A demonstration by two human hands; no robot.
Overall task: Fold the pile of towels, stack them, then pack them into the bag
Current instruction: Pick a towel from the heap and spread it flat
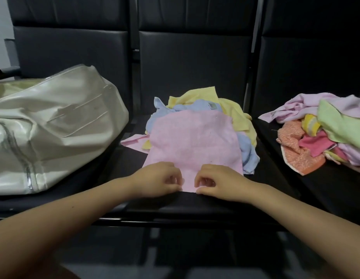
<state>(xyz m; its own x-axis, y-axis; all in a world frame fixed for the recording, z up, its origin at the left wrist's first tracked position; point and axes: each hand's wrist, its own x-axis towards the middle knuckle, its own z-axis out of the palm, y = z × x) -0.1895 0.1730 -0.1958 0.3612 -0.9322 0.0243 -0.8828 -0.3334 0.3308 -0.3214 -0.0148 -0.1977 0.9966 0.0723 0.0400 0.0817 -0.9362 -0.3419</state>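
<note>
A row of 3 black padded vinyl seats (191,63) fills the view, their backs running off the top edge. At 9 o'clock, a large cream glossy duffel bag with silver zips (54,125) slumps on the left seat; its left side is cut off by the frame, and whether its top is open cannot be told. At 3 o'clock, a loose heap of mixed pastel towels (324,131) in lilac, green, orange and hot pink lies on the right seat, partly cut off at the right edge. On the middle seat, a crumpled pile of yellow and pale blue towels (233,117) sits at 12 o'clock, mostly hidden under a flat pink terry towel (195,141) spread toward the viewer. At 6 o'clock of that towel, the left hand (159,180) and right hand (217,181) lie just beside each other, each with fingers curled and pinching its near hem. The fingertips are tucked under and hard to make out.
</note>
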